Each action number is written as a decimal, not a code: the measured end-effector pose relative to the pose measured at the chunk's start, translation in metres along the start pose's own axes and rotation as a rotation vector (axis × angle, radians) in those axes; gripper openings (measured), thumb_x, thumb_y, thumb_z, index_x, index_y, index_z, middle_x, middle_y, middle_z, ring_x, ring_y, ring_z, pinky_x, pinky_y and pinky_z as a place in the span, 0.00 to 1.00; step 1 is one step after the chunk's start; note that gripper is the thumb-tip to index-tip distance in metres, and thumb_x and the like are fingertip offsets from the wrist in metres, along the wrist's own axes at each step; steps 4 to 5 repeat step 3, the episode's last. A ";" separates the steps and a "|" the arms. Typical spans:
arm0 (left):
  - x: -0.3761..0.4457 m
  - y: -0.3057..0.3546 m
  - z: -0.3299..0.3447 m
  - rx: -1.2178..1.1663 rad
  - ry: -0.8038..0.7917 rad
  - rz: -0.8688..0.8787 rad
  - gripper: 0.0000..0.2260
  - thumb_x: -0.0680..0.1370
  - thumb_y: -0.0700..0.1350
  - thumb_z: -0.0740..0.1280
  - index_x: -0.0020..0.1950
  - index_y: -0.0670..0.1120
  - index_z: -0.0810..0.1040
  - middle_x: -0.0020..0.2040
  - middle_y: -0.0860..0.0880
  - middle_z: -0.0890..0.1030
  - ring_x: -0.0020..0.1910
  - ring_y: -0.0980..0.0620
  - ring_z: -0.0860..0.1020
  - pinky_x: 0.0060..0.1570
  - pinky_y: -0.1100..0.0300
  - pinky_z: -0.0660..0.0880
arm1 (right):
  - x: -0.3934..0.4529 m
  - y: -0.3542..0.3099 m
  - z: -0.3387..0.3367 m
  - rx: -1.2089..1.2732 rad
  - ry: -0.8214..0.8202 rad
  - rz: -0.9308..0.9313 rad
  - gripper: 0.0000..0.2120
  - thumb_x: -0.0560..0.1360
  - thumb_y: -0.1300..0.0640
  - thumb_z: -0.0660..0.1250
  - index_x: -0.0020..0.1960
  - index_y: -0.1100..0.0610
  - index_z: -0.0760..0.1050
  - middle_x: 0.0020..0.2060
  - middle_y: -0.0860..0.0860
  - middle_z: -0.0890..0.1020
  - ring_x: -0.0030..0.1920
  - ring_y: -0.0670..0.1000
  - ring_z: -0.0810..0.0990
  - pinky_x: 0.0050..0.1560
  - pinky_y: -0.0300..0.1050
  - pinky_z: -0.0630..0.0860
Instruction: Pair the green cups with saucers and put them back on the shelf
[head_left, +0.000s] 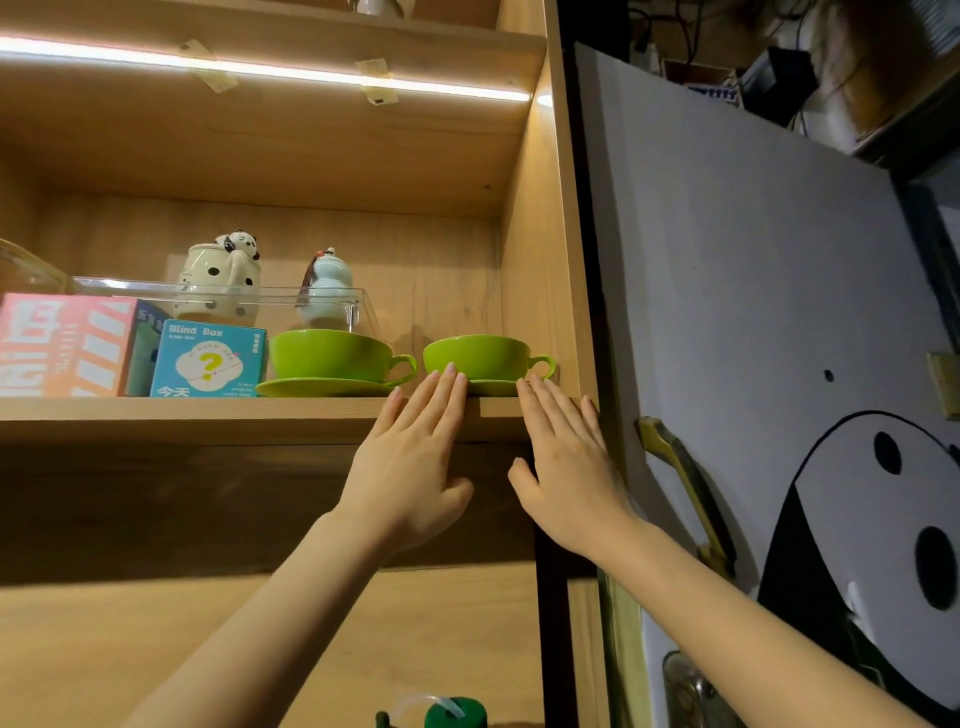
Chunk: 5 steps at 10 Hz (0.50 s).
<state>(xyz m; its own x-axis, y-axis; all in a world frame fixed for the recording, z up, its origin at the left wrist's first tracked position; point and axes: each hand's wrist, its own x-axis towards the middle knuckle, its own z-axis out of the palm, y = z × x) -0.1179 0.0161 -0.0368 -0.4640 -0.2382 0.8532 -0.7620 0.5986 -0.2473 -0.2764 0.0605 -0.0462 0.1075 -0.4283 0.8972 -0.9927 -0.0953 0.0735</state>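
left hand: the left hand (410, 457), centre of the frame, is flat with fingers spread and holds nothing; its fingertips (451, 375) reach over the shelf's front lip to the right cup and the rim of its saucer, likely to nudge the pair back from the edge.
right hand: the right hand (563, 457), just right of centre, is also flat and empty, fingers lying over the lip beside the cup's handle, which points right; placed there it would steady or square the set from that side.
shelf: the wooden shelf (182, 413) runs across the middle of the frame; both pairs sit close to its front edge, where they are easy to reach from below.
right cup and saucer: the right cup (480, 356) stands upright on its right saucer (493, 387), mid-right of the frame, close to the cabinet's side wall.
left cup and saucer: the left cup (327, 354) stands upright on its left saucer (324, 387), just left of the other pair, handle also to the right, so the two match.
task state: both cups look paired and shelved; by my judgement only a last alignment remains.
boxes: a blue blind box (208, 361) and a pink box (62, 343) fill the left, leaving the cups the right end.
far back: a panda teapot (221, 278) stands behind a clear tray.
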 end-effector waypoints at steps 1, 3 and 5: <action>0.004 -0.003 -0.013 -0.031 -0.103 0.008 0.39 0.71 0.55 0.56 0.74 0.49 0.36 0.73 0.53 0.34 0.73 0.57 0.36 0.71 0.59 0.37 | 0.002 -0.001 -0.013 -0.042 -0.106 0.015 0.33 0.78 0.52 0.53 0.76 0.53 0.39 0.77 0.50 0.43 0.77 0.48 0.41 0.73 0.46 0.37; 0.008 -0.005 -0.053 -0.269 -0.214 -0.144 0.33 0.75 0.49 0.62 0.75 0.47 0.51 0.77 0.46 0.52 0.75 0.48 0.56 0.72 0.54 0.56 | 0.009 -0.014 -0.058 0.198 -0.341 0.098 0.33 0.77 0.54 0.57 0.76 0.52 0.43 0.77 0.53 0.53 0.76 0.54 0.53 0.74 0.50 0.55; 0.008 -0.005 -0.053 -0.269 -0.214 -0.144 0.33 0.75 0.49 0.62 0.75 0.47 0.51 0.77 0.46 0.52 0.75 0.48 0.56 0.72 0.54 0.56 | 0.009 -0.014 -0.058 0.198 -0.341 0.098 0.33 0.77 0.54 0.57 0.76 0.52 0.43 0.77 0.53 0.53 0.76 0.54 0.53 0.74 0.50 0.55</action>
